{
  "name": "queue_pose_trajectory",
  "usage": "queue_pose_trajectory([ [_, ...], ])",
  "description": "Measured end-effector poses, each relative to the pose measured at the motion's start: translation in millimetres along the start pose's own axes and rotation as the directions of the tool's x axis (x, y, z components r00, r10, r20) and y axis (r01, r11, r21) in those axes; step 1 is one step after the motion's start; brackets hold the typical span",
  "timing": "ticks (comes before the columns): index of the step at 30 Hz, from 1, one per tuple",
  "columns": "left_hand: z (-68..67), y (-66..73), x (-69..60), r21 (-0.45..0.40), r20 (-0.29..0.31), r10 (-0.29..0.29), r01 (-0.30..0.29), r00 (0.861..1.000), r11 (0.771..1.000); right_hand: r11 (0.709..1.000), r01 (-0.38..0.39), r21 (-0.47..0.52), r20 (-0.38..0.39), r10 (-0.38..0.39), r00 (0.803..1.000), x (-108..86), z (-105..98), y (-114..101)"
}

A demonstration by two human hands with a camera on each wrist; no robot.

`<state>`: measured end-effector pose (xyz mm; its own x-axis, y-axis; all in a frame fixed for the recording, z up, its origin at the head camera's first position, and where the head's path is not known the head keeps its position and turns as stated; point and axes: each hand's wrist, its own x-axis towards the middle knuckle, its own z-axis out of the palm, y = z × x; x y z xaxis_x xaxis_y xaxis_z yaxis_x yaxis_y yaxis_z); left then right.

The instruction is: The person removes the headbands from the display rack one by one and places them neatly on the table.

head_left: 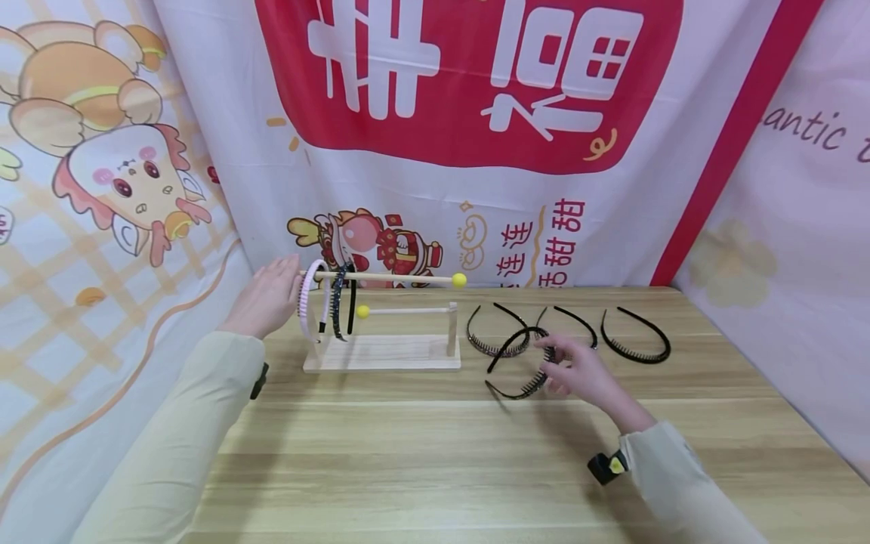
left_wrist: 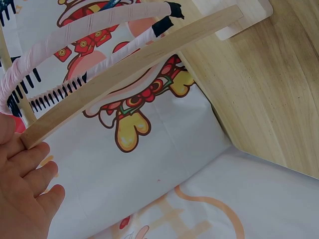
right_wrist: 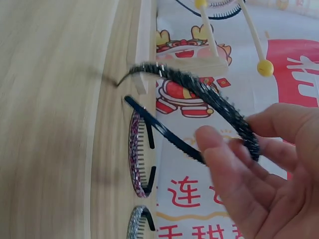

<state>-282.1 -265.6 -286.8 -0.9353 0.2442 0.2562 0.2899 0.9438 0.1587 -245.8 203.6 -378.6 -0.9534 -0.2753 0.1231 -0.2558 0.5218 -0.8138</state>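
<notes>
My left hand (head_left: 266, 300) touches the upper end of the left post of a wooden rack (head_left: 381, 353). In the left wrist view its fingertips rest against the top of that wooden post (left_wrist: 129, 69). A pink ribbon-wrapped headband (left_wrist: 75, 35) and a dark glittery headband (head_left: 336, 302) hang on the rack's upper rod (head_left: 408, 279), close to the left hand. Off the table, my right hand (head_left: 578, 369) pinches a black sparkly toothed headband (right_wrist: 199, 89) at its curved middle, between thumb and fingers. The band's two ends point left toward the rack.
Three more headbands lie along the back of the table: a reddish glittery one (right_wrist: 133, 154), a silvery one (right_wrist: 133, 224) and a black one (head_left: 639, 358). The rack's lower rod (head_left: 408, 310) ends in a yellow ball. Printed cloths (head_left: 231, 151) hang behind and at both sides.
</notes>
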Motion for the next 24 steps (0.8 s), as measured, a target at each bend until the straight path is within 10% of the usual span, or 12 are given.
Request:
queue_pose_trajectory([
  [12, -0.2, -0.2, -0.6, -0.002, 0.008, -0.009, 0.01, 1.0, 1.0, 0.993, -0.102, -0.066, 0.308, 0.117, 0.944, -16.9, -2, 8],
  [24, -0.1, -0.8, -1.7, -0.01, 0.005, -0.01, 0.01, 1.0, 1.0, 0.978, -0.205, -0.031, 0.335, 0.204, 0.92, -28.1, 29, 22],
])
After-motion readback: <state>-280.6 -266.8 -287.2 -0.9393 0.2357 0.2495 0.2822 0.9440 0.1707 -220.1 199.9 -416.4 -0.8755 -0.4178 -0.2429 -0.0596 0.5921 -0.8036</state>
